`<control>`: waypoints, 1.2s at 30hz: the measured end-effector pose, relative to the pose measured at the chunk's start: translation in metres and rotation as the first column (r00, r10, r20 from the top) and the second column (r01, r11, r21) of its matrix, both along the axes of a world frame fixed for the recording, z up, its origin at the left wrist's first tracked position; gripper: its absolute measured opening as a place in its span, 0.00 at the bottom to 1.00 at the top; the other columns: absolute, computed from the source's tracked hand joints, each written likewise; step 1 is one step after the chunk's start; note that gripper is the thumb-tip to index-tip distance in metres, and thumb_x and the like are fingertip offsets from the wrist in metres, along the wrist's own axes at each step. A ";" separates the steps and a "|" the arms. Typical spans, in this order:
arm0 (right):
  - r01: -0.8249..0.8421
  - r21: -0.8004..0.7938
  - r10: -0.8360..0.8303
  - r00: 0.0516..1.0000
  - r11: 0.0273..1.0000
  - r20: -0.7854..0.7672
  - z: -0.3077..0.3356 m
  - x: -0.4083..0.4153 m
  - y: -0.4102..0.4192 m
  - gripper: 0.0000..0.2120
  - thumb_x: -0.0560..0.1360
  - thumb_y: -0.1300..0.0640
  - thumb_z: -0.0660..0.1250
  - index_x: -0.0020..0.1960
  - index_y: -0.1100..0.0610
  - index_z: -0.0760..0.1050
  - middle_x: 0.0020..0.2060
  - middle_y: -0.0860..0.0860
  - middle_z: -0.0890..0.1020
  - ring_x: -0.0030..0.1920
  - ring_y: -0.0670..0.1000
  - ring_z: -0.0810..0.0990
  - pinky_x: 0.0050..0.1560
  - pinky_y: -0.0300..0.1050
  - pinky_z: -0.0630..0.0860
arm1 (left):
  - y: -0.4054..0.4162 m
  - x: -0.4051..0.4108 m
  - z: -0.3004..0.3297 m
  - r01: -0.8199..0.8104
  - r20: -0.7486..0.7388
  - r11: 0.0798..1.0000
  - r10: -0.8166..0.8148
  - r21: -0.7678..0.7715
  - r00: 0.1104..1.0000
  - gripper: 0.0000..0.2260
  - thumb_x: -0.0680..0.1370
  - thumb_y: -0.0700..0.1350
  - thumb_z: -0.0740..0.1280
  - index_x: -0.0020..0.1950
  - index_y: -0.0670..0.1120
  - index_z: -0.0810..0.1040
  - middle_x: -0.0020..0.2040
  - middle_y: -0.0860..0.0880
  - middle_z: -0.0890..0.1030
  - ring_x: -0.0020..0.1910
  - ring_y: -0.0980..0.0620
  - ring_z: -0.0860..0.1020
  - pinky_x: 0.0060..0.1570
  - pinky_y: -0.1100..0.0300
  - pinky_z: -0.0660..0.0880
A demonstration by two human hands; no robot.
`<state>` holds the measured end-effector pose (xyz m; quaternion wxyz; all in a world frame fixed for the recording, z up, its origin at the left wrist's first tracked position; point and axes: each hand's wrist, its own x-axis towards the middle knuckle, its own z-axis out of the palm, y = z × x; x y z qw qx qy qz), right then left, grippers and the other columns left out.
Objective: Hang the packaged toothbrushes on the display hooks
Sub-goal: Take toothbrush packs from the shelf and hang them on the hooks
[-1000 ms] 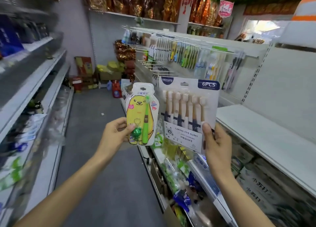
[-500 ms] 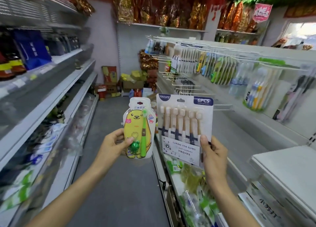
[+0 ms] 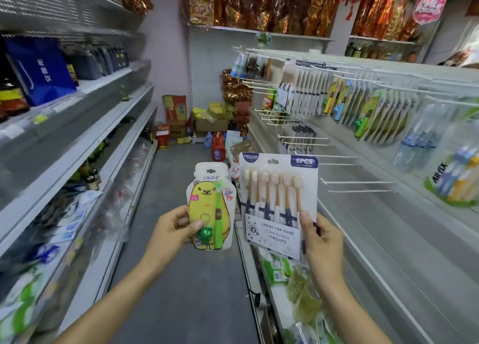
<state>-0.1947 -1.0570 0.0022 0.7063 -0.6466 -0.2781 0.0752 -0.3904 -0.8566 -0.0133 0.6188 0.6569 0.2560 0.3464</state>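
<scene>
Shop aisle, grey floor (image 3: pixel 181 279) down the middle, shelving on both sides, and everything below is placed relative to the 6-pack of toothbrushes (image 3: pixel 278 203), which is held up roughly mid-frame.

That pack is white with a "6PCS" label and "YIKOJIFE" printed on it, six brushes lined up behind clear plastic. It's gripped at its lower right corner by the right hand (image 3: pixel 324 242), thumb clamped across the front, the other fingers curled round the edge behind it. It's held upright with its hang hole at the top, not on any hook.

Just left of it, not quite touching, a smaller kids' toothbrush pack (image 3: pixel 211 206) is held: yellow bear card, green brush, little green frog charm. It's pinched at its lower left by the left hand (image 3: pixel 171 231), thumb pressed on the front, fingers tucked behind.

Right of the 6-pack and a bit higher, bare white display hooks (image 3: pixel 357 187) are seen sticking out of the panel; the nearest one is close to the pack's top right corner but clearly apart from it. Further up and right, packaged toothbrushes (image 3: pixel 383 115) are already hung in rows, blurry. Way behind, cardboard boxes (image 3: pixel 176 113) are stacked at the aisle's end. Far left, a blue bag (image 3: pixel 41 69) is sat on a shelf.
</scene>
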 end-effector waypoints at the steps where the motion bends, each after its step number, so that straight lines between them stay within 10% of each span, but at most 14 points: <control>1: -0.010 -0.005 0.010 1.000 1.000 0.001 -0.002 0.004 0.010 0.10 0.81 0.55 0.64 0.48 0.57 0.83 0.39 0.52 0.87 0.41 0.53 0.86 0.40 0.49 0.80 | 0.011 0.006 -0.003 0.012 -0.009 1.000 -0.012 0.002 1.000 0.07 0.77 0.31 0.67 0.54 0.37 0.79 0.44 0.44 0.87 0.39 0.50 0.86 0.35 0.60 0.81; 10: 0.012 -0.015 -0.013 0.998 1.000 -0.055 -0.020 0.036 0.122 0.08 0.81 0.60 0.63 0.52 0.54 0.82 0.45 0.51 0.88 0.46 0.51 0.86 0.45 0.46 0.83 | 0.145 0.063 -0.020 0.170 -0.056 0.985 -0.172 -0.028 0.984 0.10 0.74 0.36 0.72 0.55 0.38 0.79 0.45 0.43 0.87 0.41 0.45 0.86 0.41 0.45 0.84; 23: 0.211 -0.004 -0.208 0.960 0.978 -0.190 -0.027 0.086 0.294 0.14 0.80 0.65 0.64 0.41 0.55 0.84 0.38 0.54 0.85 0.39 0.54 0.81 0.41 0.50 0.78 | 0.331 0.128 -0.035 0.320 -0.076 0.945 -0.325 -0.075 0.943 0.14 0.75 0.39 0.71 0.60 0.41 0.77 0.49 0.42 0.87 0.46 0.41 0.86 0.41 0.46 0.84; 31: 0.202 -0.020 -0.203 0.976 0.979 -0.080 -0.048 0.141 0.371 0.08 0.81 0.62 0.64 0.46 0.64 0.79 0.35 0.51 0.82 0.35 0.44 0.78 0.34 0.37 0.74 | 0.393 0.183 -0.047 0.350 -0.095 0.930 -0.361 -0.110 0.928 0.11 0.79 0.34 0.66 0.61 0.40 0.76 0.50 0.43 0.87 0.43 0.46 0.86 0.36 0.55 0.82; 36: 0.185 0.002 -0.184 0.976 0.983 -0.117 -0.066 0.198 0.415 0.07 0.82 0.63 0.61 0.51 0.61 0.77 0.42 0.53 0.84 0.42 0.48 0.81 0.42 0.47 0.80 | 0.431 0.236 -0.056 0.376 -0.127 0.922 -0.386 -0.095 0.914 0.12 0.78 0.35 0.67 0.62 0.40 0.76 0.51 0.43 0.86 0.46 0.42 0.86 0.39 0.51 0.83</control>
